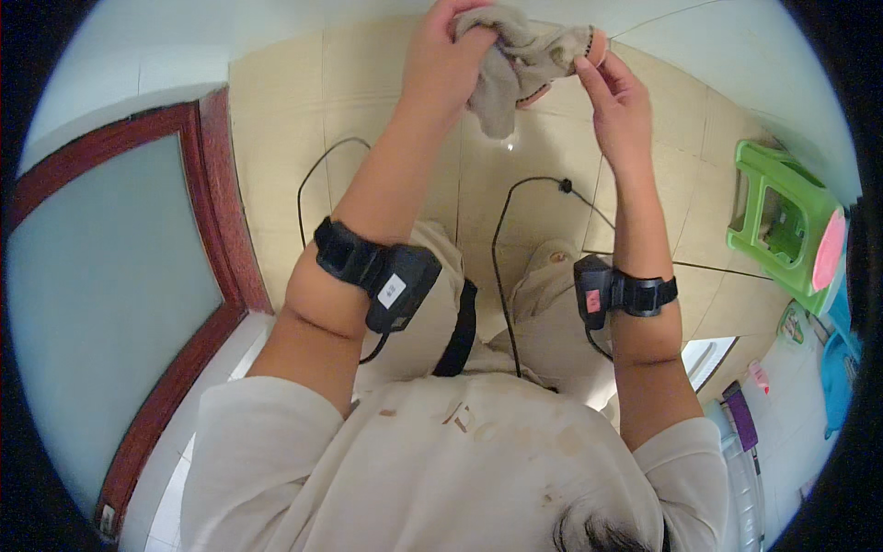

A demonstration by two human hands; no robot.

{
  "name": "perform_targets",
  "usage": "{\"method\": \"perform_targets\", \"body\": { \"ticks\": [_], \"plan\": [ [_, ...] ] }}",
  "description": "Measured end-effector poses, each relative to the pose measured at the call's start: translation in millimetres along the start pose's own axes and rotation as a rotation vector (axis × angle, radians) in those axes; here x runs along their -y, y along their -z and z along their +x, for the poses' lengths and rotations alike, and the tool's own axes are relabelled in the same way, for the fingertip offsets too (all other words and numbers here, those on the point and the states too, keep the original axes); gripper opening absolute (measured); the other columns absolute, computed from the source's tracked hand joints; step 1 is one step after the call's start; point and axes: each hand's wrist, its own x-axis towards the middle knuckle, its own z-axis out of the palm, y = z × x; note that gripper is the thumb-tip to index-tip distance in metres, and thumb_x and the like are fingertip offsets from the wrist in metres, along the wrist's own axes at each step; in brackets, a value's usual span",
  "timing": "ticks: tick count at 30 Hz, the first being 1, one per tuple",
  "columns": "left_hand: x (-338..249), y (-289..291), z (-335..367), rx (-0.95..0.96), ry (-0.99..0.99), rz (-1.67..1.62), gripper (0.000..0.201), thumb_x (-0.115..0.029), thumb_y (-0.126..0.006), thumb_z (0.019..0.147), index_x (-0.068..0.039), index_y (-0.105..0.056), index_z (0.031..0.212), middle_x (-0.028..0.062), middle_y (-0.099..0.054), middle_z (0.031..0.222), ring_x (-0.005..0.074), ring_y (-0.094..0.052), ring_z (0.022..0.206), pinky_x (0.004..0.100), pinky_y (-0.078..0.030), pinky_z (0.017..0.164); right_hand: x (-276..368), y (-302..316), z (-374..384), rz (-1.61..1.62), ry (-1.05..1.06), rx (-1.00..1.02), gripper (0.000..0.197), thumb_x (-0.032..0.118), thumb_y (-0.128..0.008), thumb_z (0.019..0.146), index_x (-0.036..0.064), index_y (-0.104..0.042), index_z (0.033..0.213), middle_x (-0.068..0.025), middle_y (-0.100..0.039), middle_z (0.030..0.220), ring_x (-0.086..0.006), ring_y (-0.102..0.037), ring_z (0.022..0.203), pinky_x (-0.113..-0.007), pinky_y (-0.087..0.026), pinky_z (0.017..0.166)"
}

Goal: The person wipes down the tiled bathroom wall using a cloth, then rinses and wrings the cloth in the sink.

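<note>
- A red-brown wooden door frame (216,198) with a frosted pane (101,294) stood at the far left, its edge running close beside the person's left elbow.
- The left hand (446,55) was raised well above the tiled floor (276,138), fingers clamped around a bunched end of a beige-grey cloth (515,64); a black wrist device (372,271) sat on that forearm.
- The cloth hung in the air between the two hands — its long axis ran roughly left to right, with a loose fold drooping downward from the left-hand end. Something pinkish showed at its right end and underside; what it was could not be told.
- The right hand (618,97) pinched the cloth's right end between thumb and fingertips, the other fingers loosely curled; a second black wrist device (612,293) was strapped on the forearm.
- Bare floor lay open below the cloth, crossed by thin black cables (501,230).
- A green plastic stool (777,221) stood at the right, well apart from the hands.
</note>
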Motion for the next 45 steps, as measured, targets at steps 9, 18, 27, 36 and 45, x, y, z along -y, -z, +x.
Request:
{"method": "perform_targets", "body": {
  "ticks": [9, 18, 27, 36, 45],
  "plan": [
    [5, -33, -19, 0.145, -0.420, 0.637, 0.032, -0.014, -0.056, 0.069, -0.009, -0.051, 0.100, 0.0139, -0.052, 0.099, 0.0274, -0.050, 0.089, 0.0365, -0.039, 0.079, -4, -37, -8, 1.067, -0.723, 0.208, 0.056, 0.052, -0.039, 0.082, 0.0085, -0.043, 0.117, -0.0134, -0.048, 0.113, -0.0213, -0.048, 0.101, -0.037, -0.041, 0.083],
    [39, -40, -14, 0.194, -0.843, 0.978, 0.032, -0.025, -0.056, 0.073, -0.011, -0.051, 0.101, 0.0175, -0.047, 0.107, 0.0366, -0.046, 0.094, 0.0407, -0.039, 0.079, -22, -43, -7, 1.142, -0.586, -0.012, 0.035, 0.028, -0.034, 0.089, 0.0045, -0.044, 0.113, -0.0101, -0.054, 0.099, -0.0186, -0.054, 0.089, -0.028, -0.044, 0.077],
    [-26, -6, 42, 0.215, -0.605, 1.079, 0.030, -0.013, -0.058, 0.071, -0.009, -0.049, 0.099, 0.0132, -0.051, 0.093, 0.0301, -0.051, 0.086, 0.0362, -0.043, 0.073, 15, -14, 5, 0.732, -0.499, -0.039, 0.038, 0.034, -0.044, 0.085, 0.0089, -0.041, 0.114, -0.0091, -0.053, 0.102, -0.0162, -0.051, 0.092, -0.030, -0.042, 0.077],
    [-187, 22, 83, -0.030, -1.868, 1.514, 0.038, -0.011, -0.065, 0.057, -0.021, -0.061, 0.094, 0.0044, -0.051, 0.101, 0.0215, -0.048, 0.089, 0.0303, -0.038, 0.073, -10, -10, 2, 0.543, -0.300, 0.076, 0.021, 0.022, -0.047, 0.085, 0.0046, -0.050, 0.097, -0.0044, -0.060, 0.089, -0.0127, -0.055, 0.078, -0.024, -0.043, 0.065],
    [-81, 76, 117, 0.767, -1.626, 2.217, 0.036, -0.020, -0.050, 0.069, -0.018, -0.053, 0.105, -0.0069, -0.041, 0.120, 0.0118, -0.037, 0.107, 0.0289, -0.031, 0.084, -15, -2, -7, 0.417, -0.221, 0.130, 0.022, 0.020, -0.050, 0.083, 0.0012, -0.052, 0.093, -0.0071, -0.061, 0.084, -0.0124, -0.057, 0.074, -0.026, -0.044, 0.066]
  ]
}}
